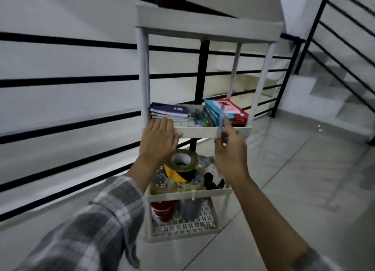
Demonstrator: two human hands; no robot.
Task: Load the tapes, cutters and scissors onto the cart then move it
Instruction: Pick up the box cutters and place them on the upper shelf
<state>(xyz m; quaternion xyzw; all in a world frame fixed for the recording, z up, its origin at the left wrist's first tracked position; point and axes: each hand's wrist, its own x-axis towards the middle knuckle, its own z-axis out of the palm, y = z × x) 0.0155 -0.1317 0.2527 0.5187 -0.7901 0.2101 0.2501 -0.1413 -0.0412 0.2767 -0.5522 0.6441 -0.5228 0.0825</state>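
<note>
Hands on the cart (pixel 203 132): my left hand (pixel 159 138) lies flat, fingers spread, on the second shelf's front rim; my right hand (pixel 230 147) pinches a slim cutter (pixel 221 118) upright above it. Tapes (pixel 181 167) fill the shelf below.

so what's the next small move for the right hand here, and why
Probably lower the slim bluish tool into the middle shelf, in the gap between the notebooks and the colourful books. The right hand pinches it upright just above that shelf's front rim, so it isn't loaded yet. The left hand rests on the same rim, seemingly steadying the cart.
</note>
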